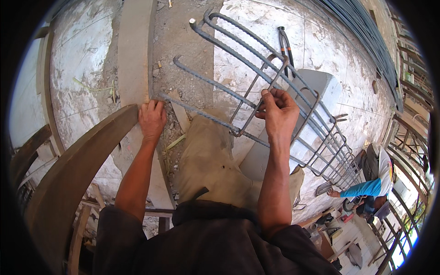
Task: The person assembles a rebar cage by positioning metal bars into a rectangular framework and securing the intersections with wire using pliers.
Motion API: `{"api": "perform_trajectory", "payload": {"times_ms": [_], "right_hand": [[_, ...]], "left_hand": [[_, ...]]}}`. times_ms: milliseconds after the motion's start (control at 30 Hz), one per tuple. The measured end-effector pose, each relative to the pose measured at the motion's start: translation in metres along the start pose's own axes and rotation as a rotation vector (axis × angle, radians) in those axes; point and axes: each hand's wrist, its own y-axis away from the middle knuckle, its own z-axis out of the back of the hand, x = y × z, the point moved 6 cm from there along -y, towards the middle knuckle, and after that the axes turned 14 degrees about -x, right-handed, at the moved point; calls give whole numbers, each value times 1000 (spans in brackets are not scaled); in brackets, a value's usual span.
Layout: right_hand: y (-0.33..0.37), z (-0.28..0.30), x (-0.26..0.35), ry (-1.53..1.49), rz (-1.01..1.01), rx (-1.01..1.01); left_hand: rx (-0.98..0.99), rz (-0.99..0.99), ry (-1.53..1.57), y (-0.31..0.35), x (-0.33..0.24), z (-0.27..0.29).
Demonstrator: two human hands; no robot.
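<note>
My right hand (280,112) is closed in a pinch, thumb and fingertips on a bent steel stirrup (277,76). That stirrup sits around the long ribbed bars of a rebar cage (215,85), whose hooked ends point to the far left. From there the cage stretches toward the lower right, with several more stirrups along it. My left hand (152,120) lies at the end of a wooden post (82,151), fingers bent over the wood beside a long flat plank (135,55). Its palm side is hidden.
Pincers with orange-marked handles (283,40) lie beyond the cage. A grey block (323,85) stands under the bars. Long thin rods (362,36) are bundled at the far right. At the cage's other end a person in a blue sleeve (366,188) crouches, near scattered tools.
</note>
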Motion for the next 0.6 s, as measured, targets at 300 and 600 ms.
{"api": "perform_trajectory", "payload": {"times_ms": [300,600], "right_hand": [[12,4,1,228,52,94],[68,32,11,284,293,-72]], "left_hand": [[3,7,18,3,2,-2],[-3,2,12,4,2,0]]}}
